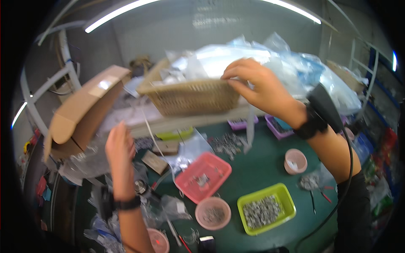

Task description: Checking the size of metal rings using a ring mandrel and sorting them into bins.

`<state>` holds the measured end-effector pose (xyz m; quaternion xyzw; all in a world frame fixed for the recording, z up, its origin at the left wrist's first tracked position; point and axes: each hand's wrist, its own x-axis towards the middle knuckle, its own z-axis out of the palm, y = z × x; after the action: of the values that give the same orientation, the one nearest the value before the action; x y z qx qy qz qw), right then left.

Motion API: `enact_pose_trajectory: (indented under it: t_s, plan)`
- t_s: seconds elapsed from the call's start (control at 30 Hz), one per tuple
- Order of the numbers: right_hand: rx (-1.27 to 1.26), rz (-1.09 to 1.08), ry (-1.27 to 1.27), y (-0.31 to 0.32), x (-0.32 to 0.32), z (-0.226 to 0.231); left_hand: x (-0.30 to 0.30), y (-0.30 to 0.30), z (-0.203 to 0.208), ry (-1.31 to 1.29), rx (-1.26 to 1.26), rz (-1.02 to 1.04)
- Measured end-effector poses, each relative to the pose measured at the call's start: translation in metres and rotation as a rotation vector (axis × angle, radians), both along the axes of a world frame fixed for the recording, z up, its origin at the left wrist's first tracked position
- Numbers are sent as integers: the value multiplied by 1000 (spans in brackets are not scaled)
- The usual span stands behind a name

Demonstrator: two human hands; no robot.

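Observation:
My right hand [257,82] is up at the right end of a tan woven plastic basket [194,99], its bent fingers and thumb closed on the rim. The basket rests on a raised shelf [147,126] and holds clear plastic bags. My left hand [120,145] is raised beside an open cardboard box [86,107], nearest to its lower right side. Motion smears the left fingers, and I cannot make out anything in them. Below both hands lie a pink tray [223,169] with a few small metal parts and a heap of metal parts [230,144].
On the green table [249,168] stand a lime tray [290,198] of metal parts, pink bowls [213,227], a pink cup [295,161] and purple trays [280,135]. Pliers [313,202] lie at right. Big plastic bags [270,59] fill the shelf; a black cable [348,181] hangs by my right arm.

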<state>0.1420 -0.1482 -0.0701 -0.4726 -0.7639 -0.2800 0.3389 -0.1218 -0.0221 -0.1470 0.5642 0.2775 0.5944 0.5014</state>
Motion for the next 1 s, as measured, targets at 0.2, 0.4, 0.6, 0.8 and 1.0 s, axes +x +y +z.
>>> enact_pose_trajectory:
  t_s: [0.2, 0.4, 0.6, 0.8, 1.0]
  plan:
    - [-872, 159, 536, -152, -57, -185, -125, -205, -188, 252, -598, -391]
    - [-1753, 303, 1325, -227, -148, -324, -99, -305, -258, 345, -571, -383]
    - [-1913, 414, 1853, -198, -205, -326, -73, -293, -246, 516, -160, -237]
    - [-1353, 413, 2019, -188, -177, -299, -120, -191, -293, 763, -397, -125]
    - [-1180, 887, 2716, -190, -160, -301, -99, -132, -384, 1542, -389, 603]
